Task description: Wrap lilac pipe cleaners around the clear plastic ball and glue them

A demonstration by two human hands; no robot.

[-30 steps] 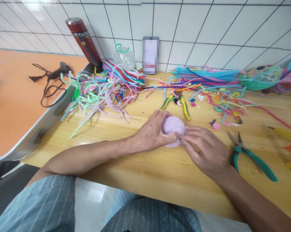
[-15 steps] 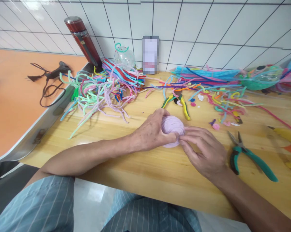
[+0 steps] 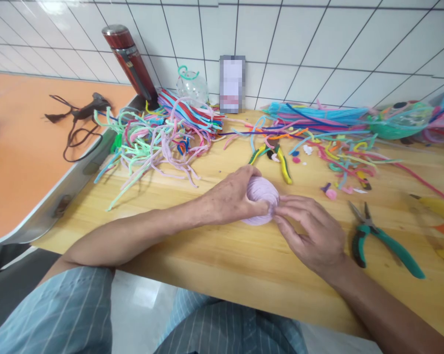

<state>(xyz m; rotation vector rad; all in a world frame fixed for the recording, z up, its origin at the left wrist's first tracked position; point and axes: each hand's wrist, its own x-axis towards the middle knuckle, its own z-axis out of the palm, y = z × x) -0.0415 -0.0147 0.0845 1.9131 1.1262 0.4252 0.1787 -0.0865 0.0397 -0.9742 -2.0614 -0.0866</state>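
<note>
A lilac ball [image 3: 263, 189], apparently wound from fuzzy pipe cleaner in close rows, is held just above the wooden table. My left hand [image 3: 238, 196] wraps round its left side, with the thumb pressed across the front near the right edge. At that right edge my right hand [image 3: 312, 233] is closed, thumb and fingertips pinching at the lilac pipe cleaner. Its end is too small to make out between the fingertips. To the right of my right hand lie teal-handled long-nose pliers [image 3: 369, 228], jaws apart. Yellow-green-handled pliers [image 3: 283, 164] lie behind the ball.
Loose pipe cleaners [image 3: 144, 147] are heaped at the left, with bundles [image 3: 317, 115] along the tiled wall. Scraps [image 3: 349, 164] lie at right. A red thermos [image 3: 131, 61], a clear ball [image 3: 192, 88] and a phone [image 3: 232, 83] stand behind. A yellow tool [image 3: 441, 214] is at far right.
The ball has tilted slightly and shifted a little left in my left hand. My right fingertips stay at its right edge. The whole view has moved slightly.
</note>
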